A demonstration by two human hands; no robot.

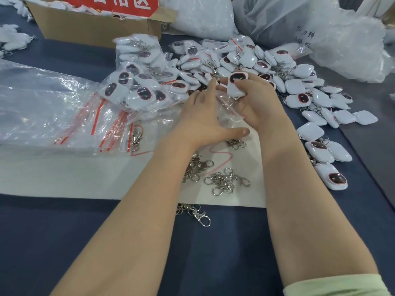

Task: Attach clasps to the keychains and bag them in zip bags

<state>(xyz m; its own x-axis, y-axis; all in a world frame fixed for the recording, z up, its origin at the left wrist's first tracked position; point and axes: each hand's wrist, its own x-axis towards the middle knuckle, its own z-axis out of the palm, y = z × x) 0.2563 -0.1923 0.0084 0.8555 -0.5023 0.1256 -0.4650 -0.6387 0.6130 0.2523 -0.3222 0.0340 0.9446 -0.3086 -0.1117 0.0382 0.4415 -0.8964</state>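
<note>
Gripping a white keychain (236, 87) in my right hand (259, 105), I curl the fingers (254, 81) over its far edge, so that they are clamped on the body with its dark, red-rimmed face turned upward. My left hand (203, 122) lies just beside it, palm down, with the fingers (208, 88) nearly straight and close together and the thumb (238, 131) spread wide to the side. The left fingertips reach the keychain's near corner, at the foot of its metal clasp chain (213, 70), which trails away from the body onto the heap. Between the two hands lies a crumpled clear zip bag (227, 107); whether the left fingers pinch it or only rest on it I cannot tell. Loose clasps (226, 180) lie on the white sheet (85, 171) below my wrists, and one more clasp (201, 216) on the blue table (106, 242). Unbagged keychains (299, 82) are heaped beyond and right of the hands, bagged keychains (136, 86) to the left, near a stack of empty zip bags (64, 103). A cardboard box (96, 24) stands at the far edge.
</note>
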